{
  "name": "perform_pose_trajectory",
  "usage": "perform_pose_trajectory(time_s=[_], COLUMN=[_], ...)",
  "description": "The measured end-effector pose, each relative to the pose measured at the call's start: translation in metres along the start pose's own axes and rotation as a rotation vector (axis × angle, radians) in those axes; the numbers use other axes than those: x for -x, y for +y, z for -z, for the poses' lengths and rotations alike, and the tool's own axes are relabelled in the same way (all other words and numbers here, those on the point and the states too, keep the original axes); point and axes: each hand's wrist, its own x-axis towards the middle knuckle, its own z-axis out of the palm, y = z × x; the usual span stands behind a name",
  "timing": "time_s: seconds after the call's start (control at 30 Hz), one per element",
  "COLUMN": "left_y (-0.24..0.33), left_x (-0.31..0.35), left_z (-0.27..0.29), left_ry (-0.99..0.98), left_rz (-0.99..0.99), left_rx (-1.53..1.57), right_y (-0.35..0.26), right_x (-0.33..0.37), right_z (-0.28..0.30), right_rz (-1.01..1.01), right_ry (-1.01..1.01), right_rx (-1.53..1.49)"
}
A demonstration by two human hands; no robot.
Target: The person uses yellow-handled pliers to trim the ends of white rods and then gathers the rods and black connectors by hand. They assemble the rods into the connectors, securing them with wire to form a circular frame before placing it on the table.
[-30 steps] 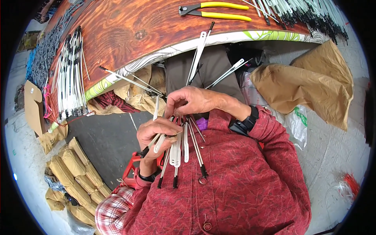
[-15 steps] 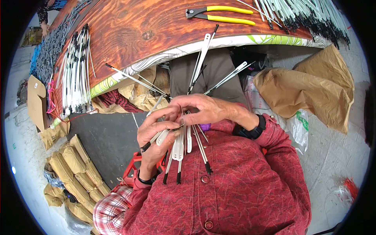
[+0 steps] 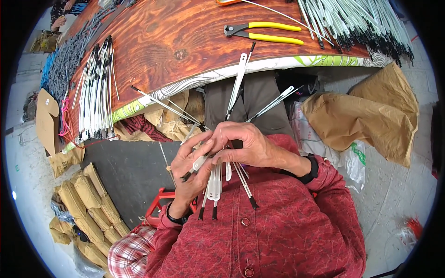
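A bundle of flat white strips with holes and thin rods with black tips fans out in front of my chest, held at its middle. My left hand is closed round the bundle from the left. On the other side, my right hand meets it, thumb and index finger bent in a ring. A thin strand shows between the right fingers, though whether it is thread or wire I cannot make out. Strips and rods stick out toward the table and down over my red jacket. The fingers hide where they cross.
On the wooden table lie yellow-handled pincers. Another pile of white black-tipped rods is at far right, a smaller pile at left. Brown paper lies right; wrapped packages stand on the floor at left. Another person's hand shows far left.
My right hand has drawn slightly right, its thumb and index finger now further apart from the left thumb in a ring shape. The table sits a little lower in view.
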Motion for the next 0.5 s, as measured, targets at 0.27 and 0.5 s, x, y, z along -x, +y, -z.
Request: perform_pose_trajectory(time_s=[0.27,0.5], left_y=[-0.007,-0.004], left_x=[0.005,-0.003], left_z=[0.013,0.018], left_ry=[-0.056,-0.137], left_rz=[0.089,0.176], left_rx=[0.005,0.039], right_y=[-0.014,-0.003], right_x=[0.000,-0.004], right_z=[0.000,0.003], right_rz=[-0.345,-0.241], right_ry=[0.059,0.005], right_rx=[-0.681,-0.567])
